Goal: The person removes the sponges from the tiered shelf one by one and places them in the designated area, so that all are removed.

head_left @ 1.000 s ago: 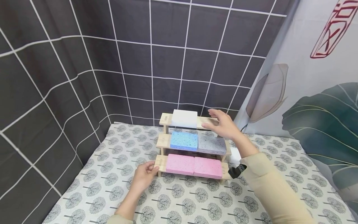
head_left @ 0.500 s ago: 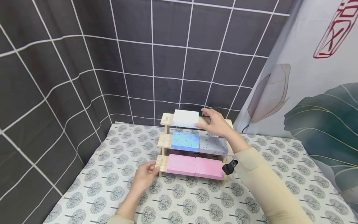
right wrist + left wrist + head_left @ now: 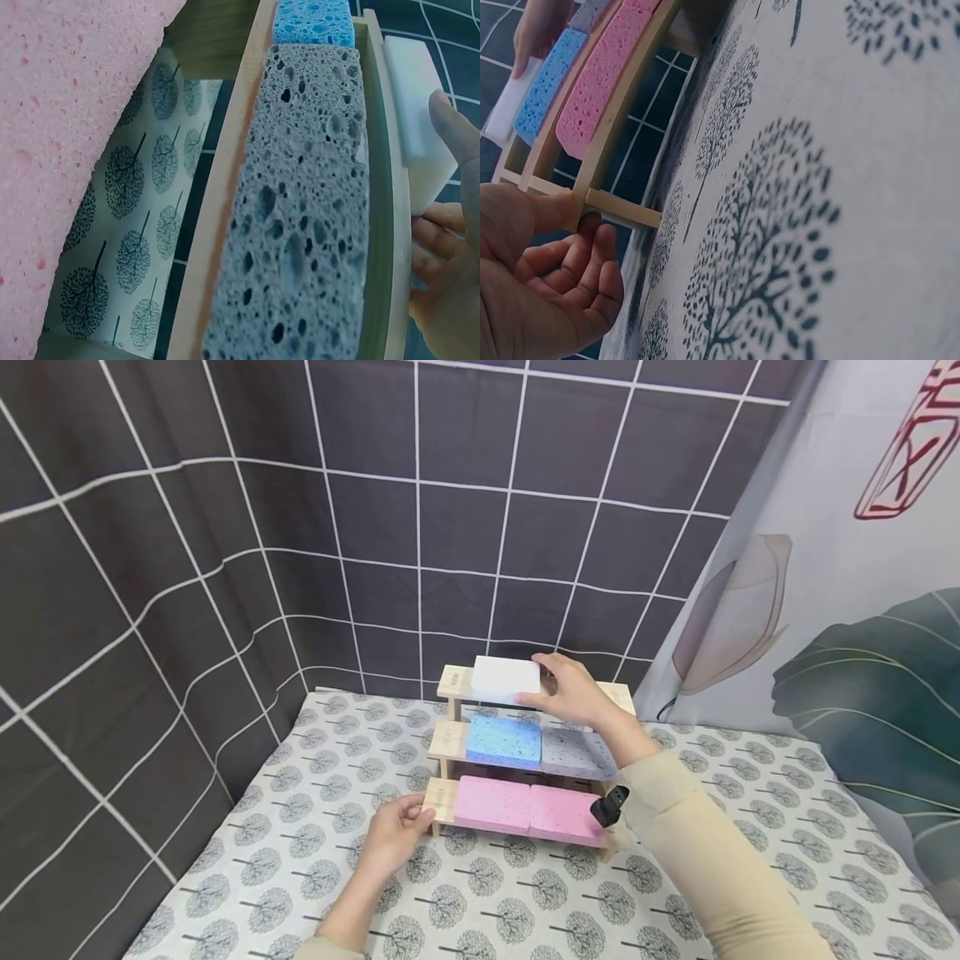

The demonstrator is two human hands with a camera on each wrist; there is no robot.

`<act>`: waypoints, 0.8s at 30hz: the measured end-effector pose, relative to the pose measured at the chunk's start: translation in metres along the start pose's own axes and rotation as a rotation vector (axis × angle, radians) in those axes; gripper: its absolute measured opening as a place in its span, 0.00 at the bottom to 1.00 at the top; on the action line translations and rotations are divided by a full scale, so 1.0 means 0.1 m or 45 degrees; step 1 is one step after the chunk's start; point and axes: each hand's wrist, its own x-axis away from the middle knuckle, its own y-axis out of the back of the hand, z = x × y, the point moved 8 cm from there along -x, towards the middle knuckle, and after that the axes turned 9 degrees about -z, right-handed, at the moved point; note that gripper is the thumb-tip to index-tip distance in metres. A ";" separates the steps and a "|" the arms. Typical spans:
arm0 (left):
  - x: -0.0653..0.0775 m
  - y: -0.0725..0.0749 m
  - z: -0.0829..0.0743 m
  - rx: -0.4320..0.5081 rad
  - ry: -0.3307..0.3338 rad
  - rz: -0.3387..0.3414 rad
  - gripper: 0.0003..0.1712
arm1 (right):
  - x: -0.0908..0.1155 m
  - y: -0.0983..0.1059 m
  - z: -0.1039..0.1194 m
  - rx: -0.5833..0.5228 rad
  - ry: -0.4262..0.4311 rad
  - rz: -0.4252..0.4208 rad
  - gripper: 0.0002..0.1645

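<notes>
A three-step wooden shelf (image 3: 448,740) stands on the cloth-covered table. On its top step sits a white sponge (image 3: 504,677), toward the left; my right hand (image 3: 573,693) holds it by its right end, thumb at the front edge and fingers behind. In the right wrist view the thumb presses the white sponge's (image 3: 412,97) side. The middle step carries a blue sponge (image 3: 502,742) and a grey sponge (image 3: 576,752). Two pink sponges (image 3: 491,803) lie side by side on the bottom step. My left hand (image 3: 393,835) pinches the bottom step's left end between thumb and curled fingers.
The table is covered by a cloth (image 3: 300,893) printed with trees. A dark curtain (image 3: 465,527) with a white grid hangs close behind and to the left. At right hangs a pale curtain (image 3: 825,577) with leaf prints. A black strap (image 3: 609,807) hangs below the right sleeve.
My right hand has moved left along the top step and closed on the white sponge's right end. The left hand keeps its hold on the shelf. The view has shifted slightly.
</notes>
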 end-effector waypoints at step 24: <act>0.00 0.00 -0.03 -0.015 -0.007 0.006 0.23 | 0.29 0.36 -0.11 -0.036 -0.044 -0.071 0.48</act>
